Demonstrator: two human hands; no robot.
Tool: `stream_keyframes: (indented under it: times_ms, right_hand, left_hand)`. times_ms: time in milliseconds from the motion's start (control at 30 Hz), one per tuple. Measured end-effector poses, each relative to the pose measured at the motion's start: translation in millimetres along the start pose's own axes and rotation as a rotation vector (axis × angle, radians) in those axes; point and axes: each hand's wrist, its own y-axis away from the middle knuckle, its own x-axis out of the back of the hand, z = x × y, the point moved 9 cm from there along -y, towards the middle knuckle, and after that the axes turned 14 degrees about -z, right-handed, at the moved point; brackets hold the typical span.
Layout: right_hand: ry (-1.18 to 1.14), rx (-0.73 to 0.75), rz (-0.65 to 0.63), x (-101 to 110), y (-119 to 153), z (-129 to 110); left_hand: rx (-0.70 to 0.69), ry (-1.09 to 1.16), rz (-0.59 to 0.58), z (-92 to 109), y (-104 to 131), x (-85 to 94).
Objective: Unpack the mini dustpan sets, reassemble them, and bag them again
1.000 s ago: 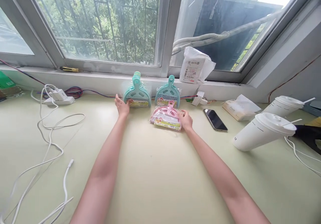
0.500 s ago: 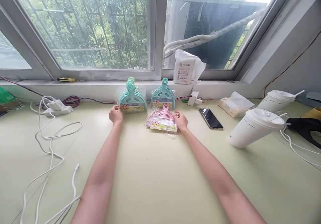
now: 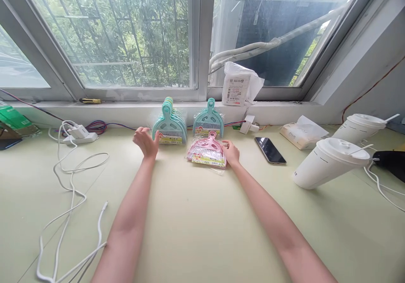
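Observation:
Two groups of wrapped mint-green dustpan-and-brush sets lean upright against the wall below the window: a thicker stack of green dustpan sets on the left and a smaller green dustpan group beside it. In front of the smaller group, a pink dustpan set in clear film leans back, a label across its lower part. My right hand grips the pink set's right edge, fingertips partly hidden behind it. Just left of the thick green stack, my left hand is raised with thumb and fingers apart, holding nothing.
On the right lie a phone, a tissue pack and two white lidded cups, the nearer cup tilted. White cables and a power strip occupy the left. A screwdriver and a wrapped package sit on the sill.
My left hand has let go of the left green stack's edge and opened beside it. My right hand stays at the pink set. The view has shifted slightly left.

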Motion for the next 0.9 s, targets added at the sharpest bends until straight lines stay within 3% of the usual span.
stream_keyframes:
  times_ms: [100,167,400,767,900]
  right_hand:
    - [0.013,0.000,-0.005,0,1,-2]
    - [0.014,0.001,-0.005,0,1,-3]
    - [0.057,-0.003,0.016,2,0,-5]
    - [-0.105,0.036,0.138,12,4,2]
    - [-0.229,0.150,0.178,20,12,-6]
  left_hand:
    - [-0.344,-0.100,-0.286,44,4,-33.0]
    - [-0.438,-0.163,-0.392,61,7,-53.0]
    - [-0.276,-0.251,-0.367,71,-2,-69.6]
    - [-0.164,-0.227,-0.447,80,0,-64.5]
    - [-0.117,-0.121,-0.464,91,13,-48.8]
